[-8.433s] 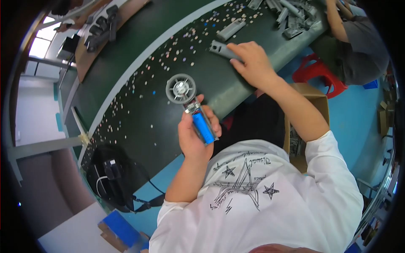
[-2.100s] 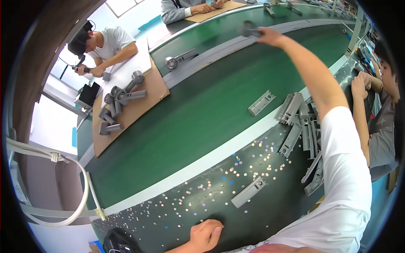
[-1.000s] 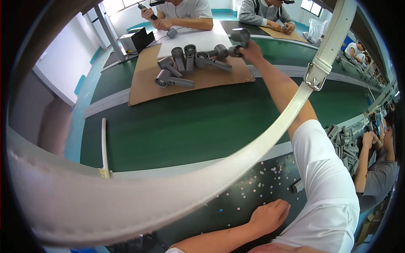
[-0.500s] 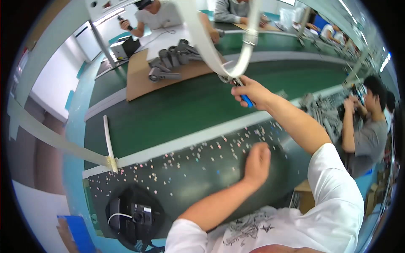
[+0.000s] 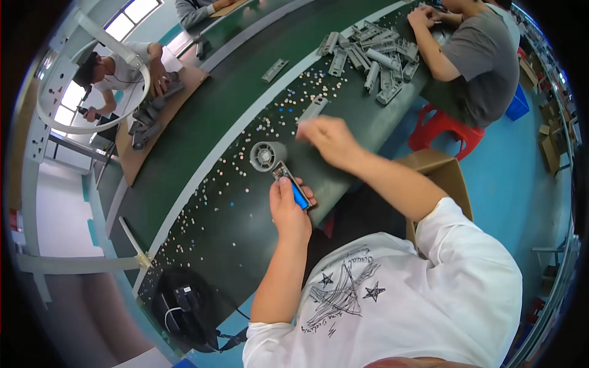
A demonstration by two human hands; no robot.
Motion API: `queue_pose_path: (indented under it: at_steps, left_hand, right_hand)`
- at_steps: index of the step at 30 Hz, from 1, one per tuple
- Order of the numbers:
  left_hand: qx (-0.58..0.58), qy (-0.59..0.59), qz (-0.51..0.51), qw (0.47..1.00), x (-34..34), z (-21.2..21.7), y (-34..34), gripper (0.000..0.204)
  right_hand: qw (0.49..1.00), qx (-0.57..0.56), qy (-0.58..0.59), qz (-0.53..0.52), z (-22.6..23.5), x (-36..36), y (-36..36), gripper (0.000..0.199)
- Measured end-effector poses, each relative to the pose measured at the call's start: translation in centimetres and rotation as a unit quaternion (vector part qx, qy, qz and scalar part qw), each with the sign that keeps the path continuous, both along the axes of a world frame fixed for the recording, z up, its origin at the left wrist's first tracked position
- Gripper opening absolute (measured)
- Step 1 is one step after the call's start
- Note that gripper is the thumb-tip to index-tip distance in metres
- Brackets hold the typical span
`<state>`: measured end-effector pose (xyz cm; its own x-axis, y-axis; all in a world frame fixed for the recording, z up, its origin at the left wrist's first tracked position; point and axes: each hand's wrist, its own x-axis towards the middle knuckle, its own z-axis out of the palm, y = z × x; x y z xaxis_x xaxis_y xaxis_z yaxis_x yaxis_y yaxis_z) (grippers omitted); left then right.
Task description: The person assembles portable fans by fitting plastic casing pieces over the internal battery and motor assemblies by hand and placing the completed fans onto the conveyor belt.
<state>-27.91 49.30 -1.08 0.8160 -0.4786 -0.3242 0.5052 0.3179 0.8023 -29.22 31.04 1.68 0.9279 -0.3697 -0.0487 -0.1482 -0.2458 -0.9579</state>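
My left hand (image 5: 291, 211) is closed around the handle of a grey handheld fan or dryer-like device (image 5: 270, 156). Its round, vented head points away to the upper left. The handle is uncovered and shows a blue battery-like cylinder (image 5: 300, 196) and small inner parts. Over the dark worktop, my right hand (image 5: 331, 142) has its fingers curled together, slightly blurred. Right by its fingertips is a long grey handle shell (image 5: 313, 108); whether the fingers touch it I cannot tell. Anything inside that hand is hidden.
Small pale and coloured pieces (image 5: 230, 165) dot the worktop. Grey shells (image 5: 383, 58) are heaped beyond my right hand, near a co-worker in grey (image 5: 485, 67). A white hoop (image 5: 146, 92) hangs at upper left. A black bag-like item (image 5: 184, 306) sits at lower left; a cardboard box (image 5: 438, 168) stands on the right.
My view has turned to the right. My right hand, earlier raised by the white hoop holding a blue-ended piece, has come down. The left hand, a loose fist before, now holds the device.
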Motion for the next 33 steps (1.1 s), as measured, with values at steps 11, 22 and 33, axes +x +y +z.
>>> queue_pose_path:
  at_steps: [11, 22, 33]
  left_hand:
    - [-0.065, -0.059, 0.034, 0.996, -3.1, 1.1, 5.9, 0.029]
    - [-0.067, -0.080, 0.088, 0.991, -3.9, 0.8, 9.2, 0.033]
    - [-0.162, -0.055, 0.024, 0.985, -3.1, 0.7, 10.0, 0.038]
  right_hand:
    - [0.885, -0.445, -0.096, 0.095, -3.2, -1.2, -1.4, 0.040]
    - [0.887, -0.459, 0.034, -0.018, -3.2, 21.6, -3.5, 0.040]
    - [0.954, 0.269, -0.133, -0.018, -0.6, 3.6, -5.7, 0.027]
